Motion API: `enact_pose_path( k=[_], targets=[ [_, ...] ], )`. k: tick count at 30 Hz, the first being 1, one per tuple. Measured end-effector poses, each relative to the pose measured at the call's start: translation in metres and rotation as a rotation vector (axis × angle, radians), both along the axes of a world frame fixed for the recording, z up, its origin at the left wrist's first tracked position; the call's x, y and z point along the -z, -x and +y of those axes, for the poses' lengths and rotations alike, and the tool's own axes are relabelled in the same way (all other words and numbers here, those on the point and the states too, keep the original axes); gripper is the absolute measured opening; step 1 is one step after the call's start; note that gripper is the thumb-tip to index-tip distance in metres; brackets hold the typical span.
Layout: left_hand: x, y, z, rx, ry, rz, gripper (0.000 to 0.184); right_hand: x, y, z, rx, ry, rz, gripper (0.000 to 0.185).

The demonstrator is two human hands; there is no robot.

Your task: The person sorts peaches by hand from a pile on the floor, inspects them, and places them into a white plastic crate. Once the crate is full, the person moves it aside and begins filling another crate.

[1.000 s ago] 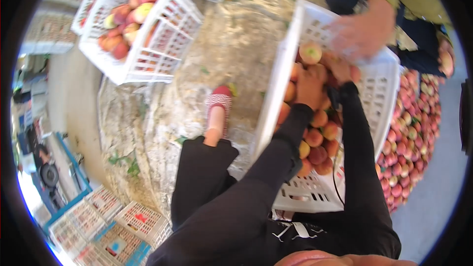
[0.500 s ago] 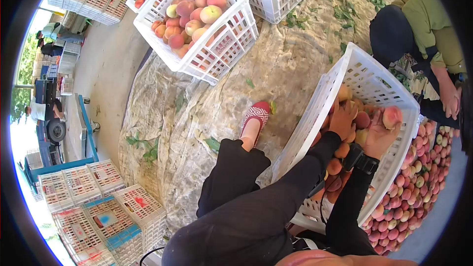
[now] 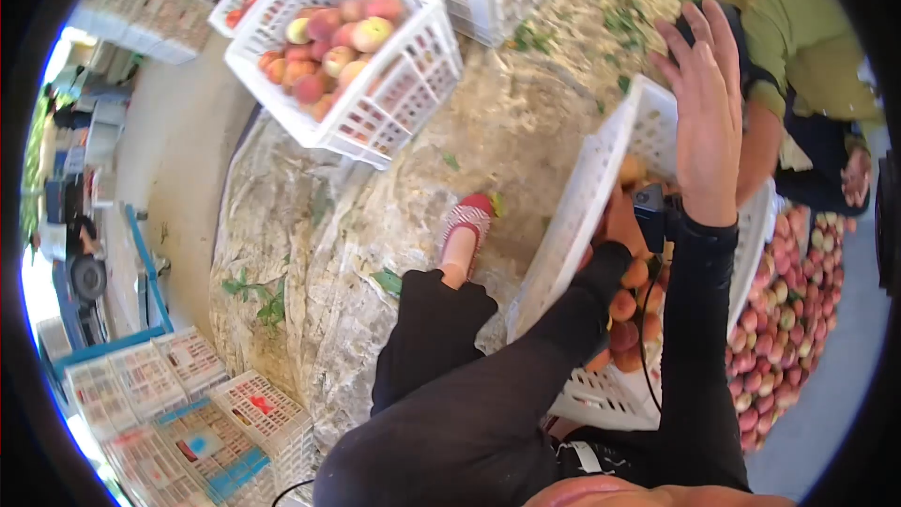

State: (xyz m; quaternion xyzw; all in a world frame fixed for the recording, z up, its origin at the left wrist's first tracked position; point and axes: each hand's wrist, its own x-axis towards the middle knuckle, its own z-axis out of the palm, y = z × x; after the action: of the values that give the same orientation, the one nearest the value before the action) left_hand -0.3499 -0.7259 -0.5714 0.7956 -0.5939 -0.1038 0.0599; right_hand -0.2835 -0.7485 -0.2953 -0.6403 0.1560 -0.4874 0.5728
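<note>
My right hand (image 3: 709, 122) is raised above the far end of a white plastic crate (image 3: 558, 263). Its fingers are stretched out and it holds nothing. A small black camera (image 3: 649, 211) is strapped at that wrist. Down inside the crate is my left hand (image 3: 619, 222), among peaches (image 3: 627, 319); its fingers are blurred and partly hidden, so I cannot make out what they hold. Part of the crate's contents is hidden behind my right wrist and sleeve.
A co-worker's bare forearm (image 3: 758, 155) reaches behind my right hand. Loose peaches (image 3: 779, 329) lie in a pile right of the crate. Another crate of peaches (image 3: 343, 56) stands on the stained ground sheet (image 3: 404, 225). Stacked crates (image 3: 188, 422) are at lower left.
My right hand has let go of a peach and risen out of the crate, its fingers now straight. My left hand stays in the crate. The co-worker's arm has moved toward the crate.
</note>
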Motion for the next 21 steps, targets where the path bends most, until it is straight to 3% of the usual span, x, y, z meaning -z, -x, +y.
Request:
enact_pose_path(
  k=[2, 3, 4, 8, 10, 11, 16, 18, 19, 21],
  targets=[
    [0.007, 0.015, 0.002, -0.044, 0.169, -0.003, 0.060, 0.029, 0.056, -0.006, 0.157, -0.118, 0.019, 0.049],
    [-0.008, 0.010, 0.011, 0.024, 0.163, 0.157, 0.063, 0.038, 0.084, -0.007, 0.254, -0.124, -0.024, 0.046],
    [-0.009, 0.010, 0.012, 0.007, 0.267, 0.103, 0.066, 0.043, 0.108, -0.008, 0.341, -0.116, -0.076, 0.043],
    [-0.027, 0.002, 0.016, 0.036, 0.237, 0.090, 0.068, 0.053, 0.175, -0.039, 0.630, 0.024, -0.127, 0.036],
    [-0.014, 0.005, 0.013, 0.041, 0.269, 0.090, 0.067, 0.076, 0.194, -0.058, 0.857, 0.085, 0.003, 0.034],
    [-0.008, 0.007, 0.011, 0.036, 0.307, 0.076, 0.066, 0.090, 0.212, -0.068, 1.000, 0.167, 0.245, 0.030],
    [-0.004, 0.009, 0.010, 0.035, 0.288, 0.049, 0.065, 0.123, 0.206, -0.064, 1.148, 0.149, 0.178, 0.024],
    [-0.005, 0.010, 0.011, 0.033, 0.283, 0.046, 0.064, 0.138, 0.198, -0.057, 1.378, 0.578, 0.389, 0.025],
    [-0.006, 0.009, 0.011, 0.038, 0.285, 0.062, 0.065, 0.141, 0.185, -0.047, 1.311, 0.613, 0.472, 0.031],
    [-0.004, 0.008, 0.010, 0.043, 0.288, 0.075, 0.065, 0.156, 0.159, -0.040, 0.837, 0.514, 0.656, 0.034]
  ],
)
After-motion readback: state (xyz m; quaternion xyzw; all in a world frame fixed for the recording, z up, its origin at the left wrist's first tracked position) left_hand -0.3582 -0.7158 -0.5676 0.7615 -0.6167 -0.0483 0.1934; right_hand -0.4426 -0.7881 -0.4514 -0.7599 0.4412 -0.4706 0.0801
